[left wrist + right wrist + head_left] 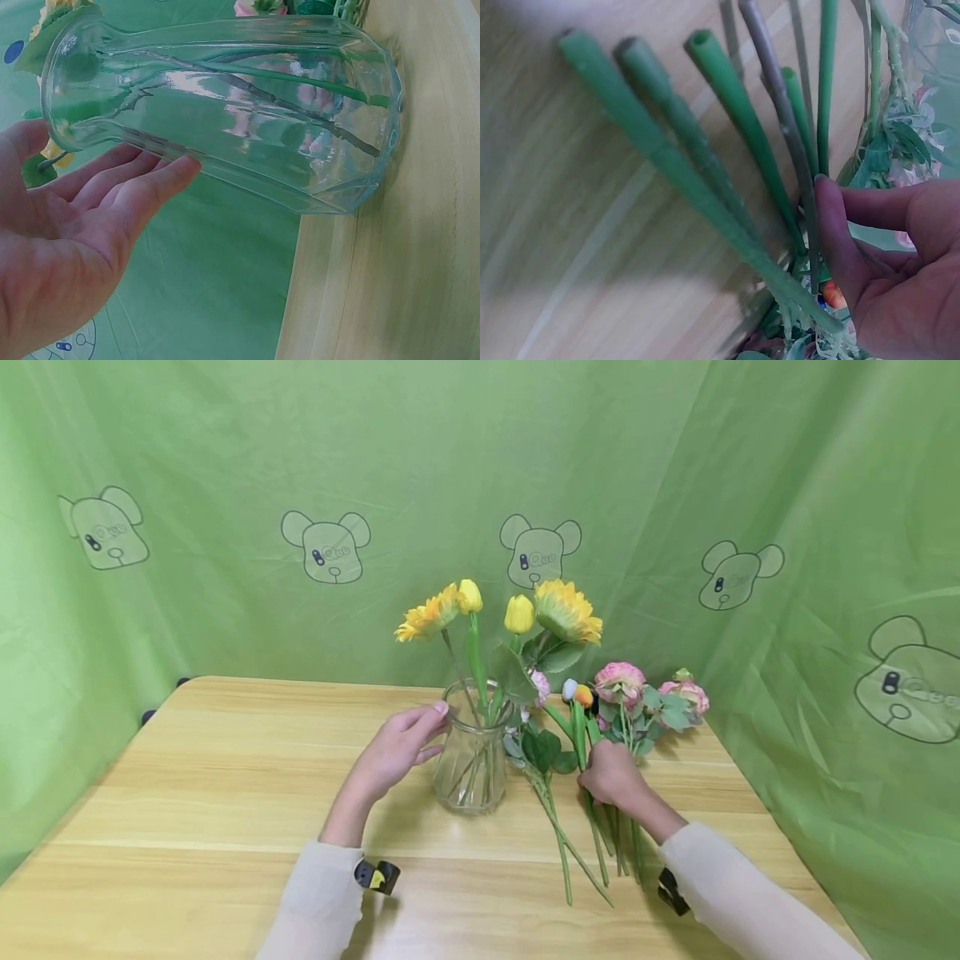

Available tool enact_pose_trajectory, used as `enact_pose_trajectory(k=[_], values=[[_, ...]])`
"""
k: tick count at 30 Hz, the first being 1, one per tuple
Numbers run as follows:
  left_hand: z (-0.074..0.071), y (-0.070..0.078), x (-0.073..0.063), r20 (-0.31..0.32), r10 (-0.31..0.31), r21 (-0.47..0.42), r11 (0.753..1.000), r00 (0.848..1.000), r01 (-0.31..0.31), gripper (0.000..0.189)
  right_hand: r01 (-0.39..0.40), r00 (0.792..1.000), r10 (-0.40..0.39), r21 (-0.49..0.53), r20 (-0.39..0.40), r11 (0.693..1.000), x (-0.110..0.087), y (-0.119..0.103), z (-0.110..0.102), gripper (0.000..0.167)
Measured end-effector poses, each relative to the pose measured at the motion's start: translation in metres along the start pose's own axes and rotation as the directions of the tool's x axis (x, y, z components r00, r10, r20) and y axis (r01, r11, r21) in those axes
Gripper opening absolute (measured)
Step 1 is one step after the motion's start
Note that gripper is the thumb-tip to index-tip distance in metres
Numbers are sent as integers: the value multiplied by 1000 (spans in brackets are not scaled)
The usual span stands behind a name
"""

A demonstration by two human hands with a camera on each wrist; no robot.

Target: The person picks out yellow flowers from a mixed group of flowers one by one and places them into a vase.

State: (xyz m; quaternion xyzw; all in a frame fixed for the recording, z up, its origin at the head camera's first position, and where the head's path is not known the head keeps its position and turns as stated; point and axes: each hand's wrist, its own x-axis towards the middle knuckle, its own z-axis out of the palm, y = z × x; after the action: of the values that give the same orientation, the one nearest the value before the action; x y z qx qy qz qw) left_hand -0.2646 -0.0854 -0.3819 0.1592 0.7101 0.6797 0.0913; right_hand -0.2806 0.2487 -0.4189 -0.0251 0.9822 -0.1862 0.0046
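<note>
A clear glass vase [461, 787] stands upright near the middle of the table, with two sunflowers [567, 612] and two yellow tulips [519, 615] in it. My left hand [397, 752] touches the vase's left side near the neck; in the left wrist view, its fingers lie nearly straight along the glass [247, 142]. To the right of the vase, my right hand [613, 774] is down among loose stems. Seen from the right wrist, thumb and index finger pinch a smooth green tulip stem [827, 90]. White and orange tulip heads [582, 696] show just beyond that hand.
Pink peony-like flowers [619, 683] with leaves lie at the right. Between vase and right hand rests a leafy stem [551, 810] with small pink blossoms. The wooden table [225, 793] meets a green curtain [427, 460] at the back and sides.
</note>
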Motion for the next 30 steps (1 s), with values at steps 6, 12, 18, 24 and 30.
enact_pose_trajectory(k=[6, 12, 18, 24, 30], values=[[0, 1, 0, -4, -4, -5, 1000, 1000, 4, 61, 4, 999, -3, 30, -36, 1000, -1, -1, -3, 35], [0, 1, -1, -2, 5, -7, 1000, 1000, -5, 62, 24, 997, -19, 60, -71, 998, -2, -6, -11, 41], [-1, 1, -1, 6, 13, -5, 1000, 1000, -13, 64, 45, 995, -37, 86, -94, 995, -4, -15, -18, 42], [0, 0, 0, 9, 6, -9, 1000, 1000, -6, 64, 55, 992, -40, 129, -119, 990, -4, -24, -29, 31], [-1, -2, 1, 18, 7, -16, 1000, 1000, -7, 64, 51, 989, -25, 176, -148, 983, -5, -29, -41, 15]])
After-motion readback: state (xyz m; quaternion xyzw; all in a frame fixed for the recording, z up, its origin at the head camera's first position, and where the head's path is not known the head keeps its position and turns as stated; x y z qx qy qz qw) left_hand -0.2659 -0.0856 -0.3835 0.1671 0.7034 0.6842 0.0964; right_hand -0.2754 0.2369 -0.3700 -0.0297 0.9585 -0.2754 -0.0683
